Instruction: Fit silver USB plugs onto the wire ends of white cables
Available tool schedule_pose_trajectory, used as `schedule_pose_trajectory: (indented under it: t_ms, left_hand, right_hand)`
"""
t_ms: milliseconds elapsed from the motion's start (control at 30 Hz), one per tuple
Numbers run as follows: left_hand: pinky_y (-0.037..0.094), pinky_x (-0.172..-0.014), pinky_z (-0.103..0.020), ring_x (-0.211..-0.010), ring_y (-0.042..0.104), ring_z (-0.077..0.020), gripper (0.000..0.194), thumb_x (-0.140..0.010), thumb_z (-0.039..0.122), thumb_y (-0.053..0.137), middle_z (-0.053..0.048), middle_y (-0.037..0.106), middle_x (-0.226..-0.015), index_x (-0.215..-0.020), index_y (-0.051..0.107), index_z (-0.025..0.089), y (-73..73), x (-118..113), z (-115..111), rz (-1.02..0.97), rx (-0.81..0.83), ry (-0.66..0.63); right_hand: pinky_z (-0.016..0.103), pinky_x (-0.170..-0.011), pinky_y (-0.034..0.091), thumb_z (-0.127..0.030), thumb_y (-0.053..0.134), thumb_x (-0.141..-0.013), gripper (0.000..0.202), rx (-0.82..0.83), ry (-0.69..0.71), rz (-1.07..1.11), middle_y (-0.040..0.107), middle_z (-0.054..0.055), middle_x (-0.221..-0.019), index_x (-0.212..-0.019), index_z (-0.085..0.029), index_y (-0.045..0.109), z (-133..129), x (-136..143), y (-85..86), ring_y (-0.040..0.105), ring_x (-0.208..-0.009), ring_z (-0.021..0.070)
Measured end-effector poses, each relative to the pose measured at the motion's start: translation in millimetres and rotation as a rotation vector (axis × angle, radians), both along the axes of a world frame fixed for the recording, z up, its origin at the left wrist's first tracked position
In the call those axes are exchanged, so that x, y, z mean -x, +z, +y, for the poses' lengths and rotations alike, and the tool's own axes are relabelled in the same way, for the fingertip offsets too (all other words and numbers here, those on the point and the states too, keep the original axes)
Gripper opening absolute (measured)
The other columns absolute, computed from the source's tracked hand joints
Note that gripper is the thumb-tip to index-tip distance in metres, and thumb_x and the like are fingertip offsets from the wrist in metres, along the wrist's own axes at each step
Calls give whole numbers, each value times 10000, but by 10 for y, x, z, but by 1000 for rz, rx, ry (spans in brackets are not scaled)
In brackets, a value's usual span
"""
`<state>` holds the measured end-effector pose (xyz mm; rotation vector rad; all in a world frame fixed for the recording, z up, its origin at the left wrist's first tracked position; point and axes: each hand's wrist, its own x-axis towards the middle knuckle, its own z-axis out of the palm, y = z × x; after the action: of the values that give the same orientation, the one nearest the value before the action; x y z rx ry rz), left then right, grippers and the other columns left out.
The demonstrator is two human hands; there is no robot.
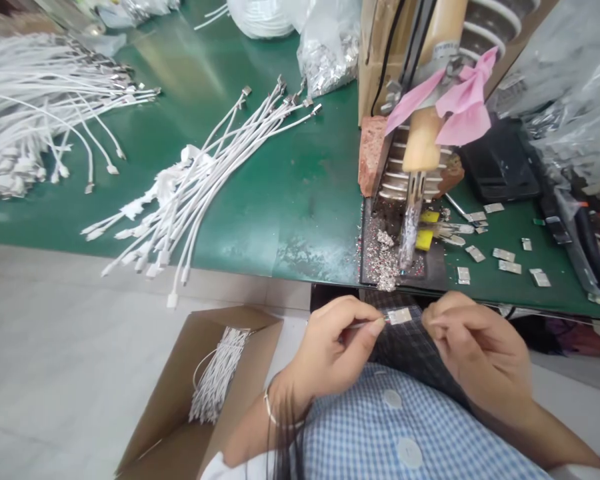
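Over my lap, my left hand [337, 347] pinches a cable between thumb and forefinger. At its end, past the fingertips, a silvery metal USB plug [399, 316] points right, with short coloured wires just showing behind it. Most of the cable is hidden by the hand. To the right of the plug and apart from it, my right hand [480, 353] has its thumb and fingers pressed together; whatever may be between them does not show. Above the hands, a soldering iron [423, 147] with a pink ribbon [465, 100] slants down, its tip over solder crumbs [387, 263].
White cables [220, 173] lie on the green table [310, 193], with a larger pile [35, 120] at left. Loose USB plugs [504, 255] lie at right near pliers [593, 240]. A cardboard box [175, 360] with cables stands below left. A plastic bag [330, 50] of metal parts sits behind.
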<state>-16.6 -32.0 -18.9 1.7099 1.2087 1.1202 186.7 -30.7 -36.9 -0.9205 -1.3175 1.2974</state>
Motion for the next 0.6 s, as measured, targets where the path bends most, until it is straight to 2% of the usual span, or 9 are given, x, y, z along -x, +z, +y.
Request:
schedule_pose_trajectory:
  t_ms: [167,300,433,533,600]
  left_hand:
    - [432,-544,-208,-578,537,-96,88,-919,150,578,1,629,-691,-852,629,175,20,7,36,14,-3,12]
    - [425,-566,-195,-607,550,-87,83,-913,133,586,5,660,-733,-859,624,183,43,151,-3,79,17,41]
    - [437,-594,-214,-619,559,-107,110,-932,195,567,1,638,-709,-845,633,179,67,514,-173,248,164,167]
    - [448,-627,-238,-648,574,-132,190,-956,279,512,-13,639,-726,-841,626,180,66,887,-405,402,313,290]
    - [453,-669,-257,-698,592,-154,243,-970,336,462,-27,659,-779,-858,621,189,36,1169,-588,553,441,387]
  right_hand:
    - [292,-548,437,-228,546,-964,197,-126,68,-175,605,6,-680,-1056,-303,703,57,-65,102,536,-594,145]
    - [251,-532,464,-221,542,-954,156,-138,83,-259,647,8,-695,-979,-286,682,68,-81,78,600,-611,144]
    - [197,-551,509,-147,572,-903,166,-185,93,-349,673,-4,-724,-931,-276,672,31,-136,18,639,-625,132]
    - [161,-569,534,-149,586,-884,145,-149,40,-435,693,-10,-764,-863,-266,668,2,-208,-69,664,-630,124]
    - [145,-574,547,-173,595,-875,124,-160,62,-471,709,-7,-775,-829,-256,675,-3,-246,-155,683,-628,128]
